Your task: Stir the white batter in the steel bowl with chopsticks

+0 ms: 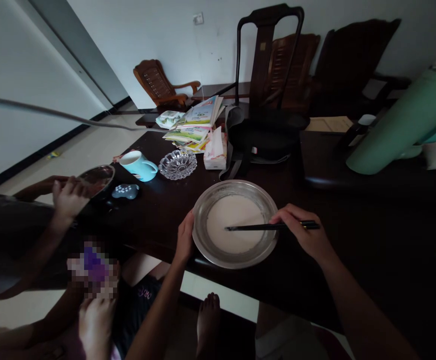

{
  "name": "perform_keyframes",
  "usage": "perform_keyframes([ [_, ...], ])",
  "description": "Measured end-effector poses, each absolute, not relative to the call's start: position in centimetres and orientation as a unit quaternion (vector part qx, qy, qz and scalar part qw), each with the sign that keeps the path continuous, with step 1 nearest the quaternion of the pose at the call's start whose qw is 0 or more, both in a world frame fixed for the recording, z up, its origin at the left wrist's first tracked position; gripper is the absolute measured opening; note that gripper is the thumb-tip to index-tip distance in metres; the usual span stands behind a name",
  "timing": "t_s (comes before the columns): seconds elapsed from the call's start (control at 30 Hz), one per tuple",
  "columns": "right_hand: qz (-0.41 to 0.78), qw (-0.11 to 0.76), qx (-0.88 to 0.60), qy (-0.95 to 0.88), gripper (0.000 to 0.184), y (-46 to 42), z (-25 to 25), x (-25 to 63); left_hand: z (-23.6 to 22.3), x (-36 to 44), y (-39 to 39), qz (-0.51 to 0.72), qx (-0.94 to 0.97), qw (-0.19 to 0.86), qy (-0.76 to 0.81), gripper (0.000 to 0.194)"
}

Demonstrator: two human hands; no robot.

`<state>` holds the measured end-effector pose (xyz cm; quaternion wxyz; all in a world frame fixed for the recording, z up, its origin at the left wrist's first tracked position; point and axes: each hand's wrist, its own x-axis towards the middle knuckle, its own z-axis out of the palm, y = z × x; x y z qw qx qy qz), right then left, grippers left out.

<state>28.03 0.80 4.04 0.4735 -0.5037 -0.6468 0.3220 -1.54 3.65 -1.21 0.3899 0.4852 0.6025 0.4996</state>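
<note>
A round metal bowl (198,245) stands near the front edge of the dark table, holding a pale, milky liquid (233,212). My left hand (185,237) grips the bowl's left side by the rim. In my right hand (303,231) are dark chopsticks (255,227), held between thumb and fingers over the right rim. Their tips reach into the liquid near the middle of the bowl. The undersides of my left fingers are hidden by the bowl.
Behind the bowl are a tissue pack (215,150), a glass dish (177,165), a light blue mug (139,165), books (195,122) and a black bag (265,137). A green bottle (398,120) leans at right. At left, another person's hand (70,199) is at a second metal bowl (103,175).
</note>
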Motion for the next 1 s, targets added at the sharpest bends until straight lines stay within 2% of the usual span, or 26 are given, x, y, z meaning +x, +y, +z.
perform_keyframes([
  [0.2,0.292,0.526,-0.544,-0.585,0.032,0.84,3.98,28.27,-1.22,-1.58,3.68,0.501,0.487,0.397,0.595,0.052],
  [0.37,0.323,0.473,-0.504,-0.646,0.028,0.76,4.07,28.04,-1.22,-1.53,3.61,0.506,0.482,0.393,0.597,0.051],
  [0.57,0.315,0.523,-0.533,-0.586,0.031,0.75,3.97,28.19,-1.17,-1.5,3.58,0.5,0.493,0.397,0.591,0.052],
  [0.73,0.316,0.471,-0.506,-0.65,0.026,0.77,4.05,28.04,-1.34,-1.65,3.67,0.503,0.491,0.394,0.593,0.051],
  [0.9,0.3,0.527,-0.542,-0.581,0.033,0.71,3.99,28.29,-1.6,-1.79,3.63,0.505,0.494,0.408,0.578,0.051],
  [1.0,0.321,0.479,-0.518,-0.632,0.031,0.73,4.21,28.15,-1.55,-1.71,3.6,0.511,0.491,0.404,0.579,0.05],
])
